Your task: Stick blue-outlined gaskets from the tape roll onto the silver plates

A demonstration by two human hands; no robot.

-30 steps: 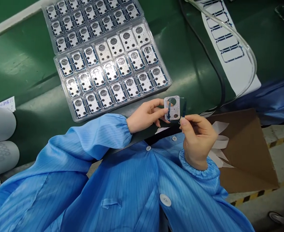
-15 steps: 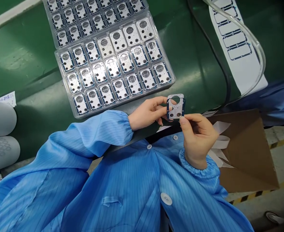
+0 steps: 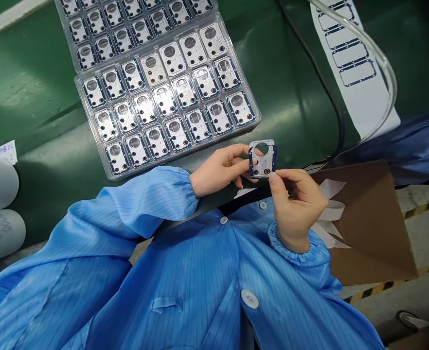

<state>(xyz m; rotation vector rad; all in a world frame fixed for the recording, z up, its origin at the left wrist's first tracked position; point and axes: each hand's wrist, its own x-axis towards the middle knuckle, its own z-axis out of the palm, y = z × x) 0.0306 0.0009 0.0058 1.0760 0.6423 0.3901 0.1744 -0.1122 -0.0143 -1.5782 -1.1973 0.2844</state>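
A small silver metal plate with a large round hole and two dark-ringed holes is held upright near the table's front edge. Its left side sits between the thumb and fingers of my left hand. A thin dark blue frame gasket lies along the plate's sides, and the plate's top edge sticks out above it. My right hand is closed in a pinch at the gasket's lower right corner. The fingertips cover that corner, so how far the gasket touches the plate there is hidden.
A clear plastic tray of similar plates lies behind my left arm, with another tray beyond it. At the right are a white backing sheet with blue frames, a black cable, a clear hose and a cardboard box holding paper strips.
The view has shifted slightly. Both hands keep nearly the same hold on the plate and gasket, with hardly any movement between them.
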